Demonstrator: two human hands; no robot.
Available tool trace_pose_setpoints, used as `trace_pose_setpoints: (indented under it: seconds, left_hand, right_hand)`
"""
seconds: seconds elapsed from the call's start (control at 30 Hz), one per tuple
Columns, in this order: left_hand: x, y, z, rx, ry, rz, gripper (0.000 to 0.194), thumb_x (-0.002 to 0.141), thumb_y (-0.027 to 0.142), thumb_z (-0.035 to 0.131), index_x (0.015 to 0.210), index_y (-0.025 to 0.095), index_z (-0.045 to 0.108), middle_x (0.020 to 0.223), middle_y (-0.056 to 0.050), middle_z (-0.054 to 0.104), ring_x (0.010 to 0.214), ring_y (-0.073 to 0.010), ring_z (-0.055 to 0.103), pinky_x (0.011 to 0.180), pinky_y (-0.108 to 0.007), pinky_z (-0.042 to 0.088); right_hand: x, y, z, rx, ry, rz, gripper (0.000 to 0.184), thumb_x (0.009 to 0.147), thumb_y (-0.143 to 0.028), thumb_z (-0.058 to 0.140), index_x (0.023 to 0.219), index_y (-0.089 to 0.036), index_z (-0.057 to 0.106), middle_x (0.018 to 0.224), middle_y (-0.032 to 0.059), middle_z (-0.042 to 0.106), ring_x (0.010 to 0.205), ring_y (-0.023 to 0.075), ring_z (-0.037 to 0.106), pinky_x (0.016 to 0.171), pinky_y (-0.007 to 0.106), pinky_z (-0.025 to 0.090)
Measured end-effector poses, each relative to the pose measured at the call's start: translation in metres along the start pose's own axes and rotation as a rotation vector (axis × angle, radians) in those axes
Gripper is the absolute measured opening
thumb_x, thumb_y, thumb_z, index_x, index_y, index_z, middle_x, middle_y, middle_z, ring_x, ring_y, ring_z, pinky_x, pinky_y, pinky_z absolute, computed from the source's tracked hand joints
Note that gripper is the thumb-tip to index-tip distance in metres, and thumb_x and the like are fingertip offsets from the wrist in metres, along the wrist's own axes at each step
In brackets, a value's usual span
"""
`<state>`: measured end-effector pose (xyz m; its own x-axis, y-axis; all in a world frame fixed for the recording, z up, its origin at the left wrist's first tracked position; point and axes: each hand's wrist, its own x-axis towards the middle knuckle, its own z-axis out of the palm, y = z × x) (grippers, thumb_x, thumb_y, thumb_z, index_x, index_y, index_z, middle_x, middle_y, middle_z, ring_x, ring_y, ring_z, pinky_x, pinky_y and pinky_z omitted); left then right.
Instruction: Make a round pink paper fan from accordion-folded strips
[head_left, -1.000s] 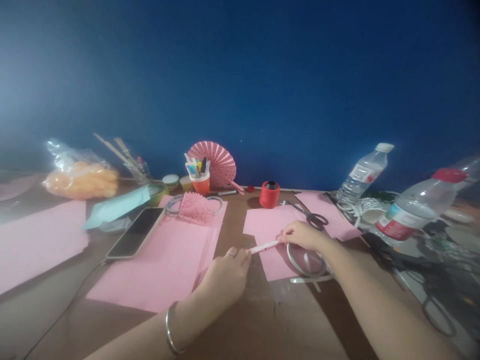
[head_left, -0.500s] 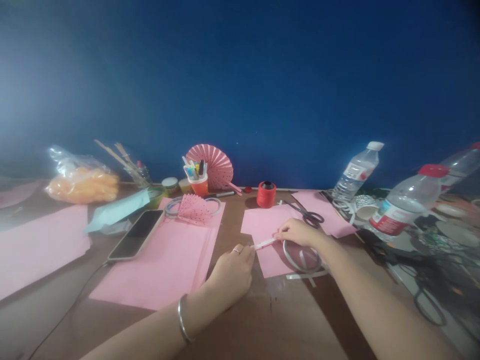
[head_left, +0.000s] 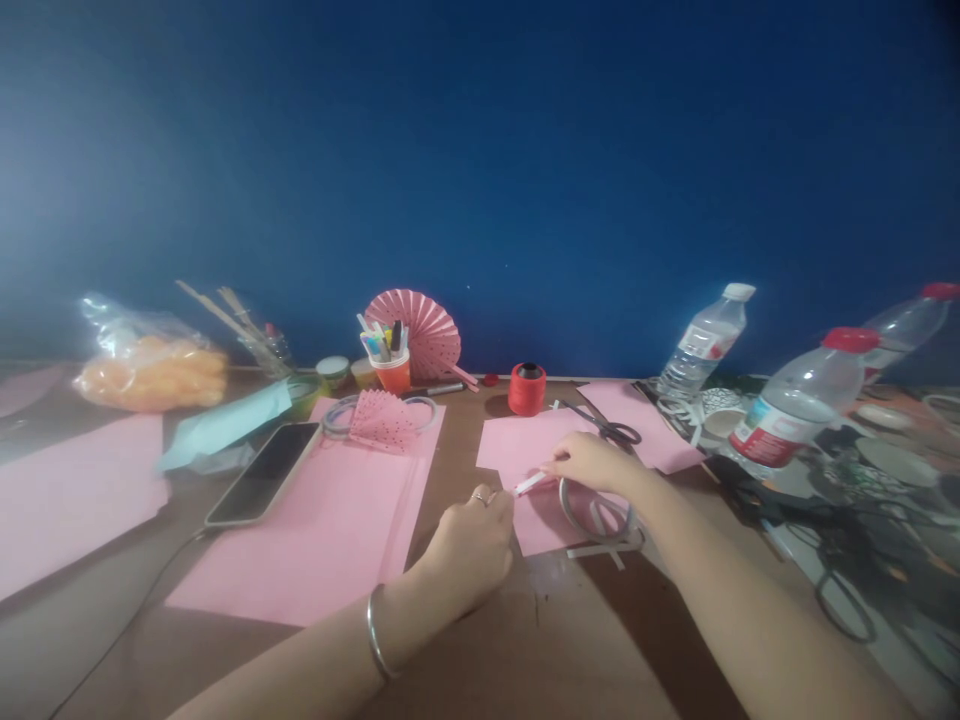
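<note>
A short, narrow pink-and-white strip (head_left: pixel 530 484) spans the gap between my hands. My right hand (head_left: pixel 596 465) pinches its far end between thumb and fingertips. At the near end is my left hand (head_left: pixel 471 545), fingers curled closed, with a ring and a silver bangle; its fingertips are partly hidden. Below my right palm, a roll of tape (head_left: pixel 573 527) lies on a pink paper sheet (head_left: pixel 536 540), partly covered by the wrist. Pale cut strips (head_left: pixel 600 550) are beside the roll. Black-handled scissors (head_left: pixel 616 432) rest just beyond my right hand.
A red thread spool (head_left: pixel 527 390), a pen cup (head_left: pixel 393 374) and a pink pleated fan (head_left: pixel 420 325) stand along the back. Leftward are a phone (head_left: pixel 266 473) and larger pink sheets (head_left: pixel 300 560). Plastic bottles (head_left: pixel 799 400) and cluttered cables (head_left: pixel 832 545) occupy the right.
The view has shifted slightly, moving the table items a little left. My left hand has turned slightly and come a bit nearer the strip. The right hand keeps its pinch.
</note>
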<state>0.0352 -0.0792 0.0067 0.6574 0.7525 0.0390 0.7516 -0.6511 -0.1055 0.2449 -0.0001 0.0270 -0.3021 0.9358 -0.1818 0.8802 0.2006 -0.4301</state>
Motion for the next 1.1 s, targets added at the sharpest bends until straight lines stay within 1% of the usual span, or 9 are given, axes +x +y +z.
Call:
trace_pose_setpoints:
  seconds: [0.13,0.23,0.3,0.4,0.47,0.6,0.7,0.9,1.1]
  left_hand:
    - [0.003,0.002,-0.004,-0.037,-0.008,-0.047,0.033,0.073,0.017,0.045,0.105,0.011,0.052,0.098,-0.015,0.051,0.089,-0.0270,0.044,0.053,-0.032,0.042]
    - [0.007,0.005,-0.005,-0.044,-0.028,-0.053,0.027,0.074,0.015,0.042,0.099,0.011,0.053,0.093,-0.014,0.050,0.086,-0.0263,0.045,0.055,-0.033,0.042]
    - [0.010,0.006,-0.004,-0.064,-0.028,-0.051,0.024,0.073,0.014,0.042,0.094,0.012,0.053,0.092,-0.013,0.050,0.085,-0.0248,0.045,0.061,-0.034,0.044]
    - [0.011,0.007,0.002,-0.129,-0.008,-0.106,0.028,0.068,0.011,0.044,0.095,0.013,0.049,0.091,-0.009,0.049,0.086,-0.0219,0.047,0.071,-0.034,0.043]
    - [0.011,0.007,0.006,-0.149,-0.004,-0.133,0.031,0.068,0.011,0.044,0.098,0.014,0.047,0.091,-0.009,0.048,0.087,-0.0221,0.048,0.071,-0.035,0.043]
    - [0.012,0.005,0.009,-0.137,-0.005,-0.091,0.038,0.069,0.017,0.044,0.106,0.013,0.045,0.094,-0.010,0.048,0.089,-0.0253,0.048,0.068,-0.037,0.044]
    - [0.015,0.005,0.007,-0.125,-0.014,-0.095,0.045,0.068,0.017,0.045,0.112,0.013,0.042,0.095,-0.011,0.049,0.091,-0.0257,0.047,0.068,-0.036,0.044]
    - [0.021,0.012,-0.001,-0.052,0.007,-0.064,0.043,0.073,0.025,0.043,0.114,0.012,0.044,0.097,-0.012,0.050,0.092,-0.0275,0.045,0.064,-0.037,0.046]
    - [0.024,0.016,-0.007,0.016,-0.004,-0.038,0.044,0.074,0.022,0.041,0.116,0.011,0.044,0.097,-0.014,0.050,0.093,-0.0290,0.043,0.060,-0.037,0.047]
  right_hand:
    - [-0.001,-0.001,0.000,0.002,0.006,0.007,0.035,0.070,-0.046,0.050,0.052,-0.017,0.056,0.048,-0.0014,0.049,0.047,0.0103,0.039,0.045,0.025,0.018]
    - [0.000,-0.001,0.001,0.007,0.001,0.008,0.035,0.071,-0.046,0.049,0.052,-0.017,0.056,0.048,-0.0015,0.050,0.047,0.0104,0.039,0.045,0.025,0.019]
    - [0.001,0.000,0.001,0.013,0.002,0.004,0.035,0.070,-0.046,0.050,0.052,-0.017,0.056,0.048,-0.0017,0.050,0.047,0.0105,0.040,0.045,0.025,0.020]
    - [0.003,0.003,0.003,0.025,0.004,0.003,0.034,0.070,-0.045,0.050,0.052,-0.017,0.055,0.049,-0.0017,0.050,0.049,0.0108,0.041,0.045,0.024,0.021]
    - [0.004,0.005,0.005,0.039,-0.006,0.000,0.033,0.069,-0.045,0.050,0.053,-0.017,0.056,0.049,-0.0017,0.050,0.049,0.0108,0.041,0.045,0.024,0.021]
    - [0.005,0.009,0.007,0.070,-0.033,-0.012,0.034,0.069,-0.046,0.049,0.053,-0.016,0.056,0.047,-0.0022,0.047,0.047,0.0104,0.040,0.044,0.024,0.021]
    - [0.005,0.010,0.007,0.075,-0.058,-0.008,0.034,0.069,-0.045,0.049,0.053,-0.016,0.057,0.047,-0.0023,0.046,0.047,0.0103,0.039,0.044,0.024,0.021]
    - [0.005,0.011,0.006,0.052,-0.089,0.041,0.031,0.069,-0.041,0.051,0.050,-0.017,0.059,0.042,-0.0022,0.044,0.042,0.0100,0.037,0.043,0.025,0.021]
    - [0.006,0.011,0.008,0.032,-0.092,0.079,0.032,0.068,-0.039,0.051,0.047,-0.016,0.057,0.042,-0.0011,0.048,0.039,0.0103,0.041,0.042,0.025,0.024]
